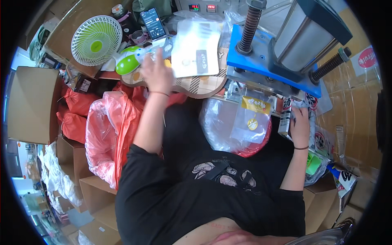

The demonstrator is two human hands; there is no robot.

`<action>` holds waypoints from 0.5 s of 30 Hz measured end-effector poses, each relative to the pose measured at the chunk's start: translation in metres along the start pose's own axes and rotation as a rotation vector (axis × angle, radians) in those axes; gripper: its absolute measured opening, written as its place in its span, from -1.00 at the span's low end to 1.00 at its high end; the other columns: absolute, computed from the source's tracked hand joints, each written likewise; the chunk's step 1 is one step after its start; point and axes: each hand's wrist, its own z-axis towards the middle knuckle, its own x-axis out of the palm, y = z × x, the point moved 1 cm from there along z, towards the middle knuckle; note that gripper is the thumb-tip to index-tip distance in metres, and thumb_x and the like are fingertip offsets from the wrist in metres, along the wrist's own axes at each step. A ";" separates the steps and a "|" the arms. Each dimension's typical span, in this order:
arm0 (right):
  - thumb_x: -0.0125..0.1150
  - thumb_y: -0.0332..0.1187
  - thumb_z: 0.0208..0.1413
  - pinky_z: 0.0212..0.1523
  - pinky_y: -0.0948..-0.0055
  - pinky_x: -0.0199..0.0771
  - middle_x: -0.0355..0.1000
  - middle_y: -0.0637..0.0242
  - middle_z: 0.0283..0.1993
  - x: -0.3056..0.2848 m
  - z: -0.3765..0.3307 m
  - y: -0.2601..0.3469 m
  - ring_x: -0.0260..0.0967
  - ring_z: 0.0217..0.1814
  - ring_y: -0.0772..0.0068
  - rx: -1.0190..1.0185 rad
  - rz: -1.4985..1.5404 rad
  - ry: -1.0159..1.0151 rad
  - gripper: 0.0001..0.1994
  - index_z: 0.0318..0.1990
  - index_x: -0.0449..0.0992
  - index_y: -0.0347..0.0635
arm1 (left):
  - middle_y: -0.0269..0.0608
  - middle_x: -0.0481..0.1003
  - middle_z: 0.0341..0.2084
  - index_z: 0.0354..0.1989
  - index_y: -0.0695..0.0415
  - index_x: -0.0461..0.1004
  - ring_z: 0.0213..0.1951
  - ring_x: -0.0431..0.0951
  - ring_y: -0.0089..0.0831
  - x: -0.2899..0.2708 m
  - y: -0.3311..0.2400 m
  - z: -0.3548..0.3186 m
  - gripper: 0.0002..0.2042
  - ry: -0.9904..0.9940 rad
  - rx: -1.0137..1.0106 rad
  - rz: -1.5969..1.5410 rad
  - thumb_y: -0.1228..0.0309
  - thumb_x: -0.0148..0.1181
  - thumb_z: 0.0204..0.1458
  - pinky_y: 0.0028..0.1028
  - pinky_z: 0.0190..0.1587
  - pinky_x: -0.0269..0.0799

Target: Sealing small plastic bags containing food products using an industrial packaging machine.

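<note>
My left hand (158, 75) is raised over the front of the table, blurred by motion, so its finger pose is unclear. It is near a green and white rounded object (130, 60) and the stack of white pouches (195, 45). My right hand (300, 124) reaches into printed packages at the right, below the press. Its fingers lie apart against a white package with black print (285, 116); their tips are partly hidden. Between my arms, a clear pouch with a gold label (252, 118) hangs below the blue press (261, 57), over a plastic-lined container (218, 126).
A green and white fan (96, 41), a phone (153, 23) and a cup (139, 37) stand at the back left. A red bag (122, 122) sits left of my lap, near cardboard boxes (34, 105). The press has spring posts (247, 30). A cardboard wall (351, 118) borders the right.
</note>
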 end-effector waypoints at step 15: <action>0.13 -0.39 0.24 -0.04 0.18 0.40 0.37 0.08 -0.08 0.003 -0.001 0.000 0.38 -0.02 -0.05 0.034 -0.038 -0.181 -0.77 0.00 0.49 -0.27 | -0.28 0.55 -0.26 -0.17 -0.10 0.58 -0.08 0.55 -0.25 0.038 0.083 0.051 -0.81 0.334 -0.137 0.211 0.25 0.12 0.08 -0.01 -0.05 0.39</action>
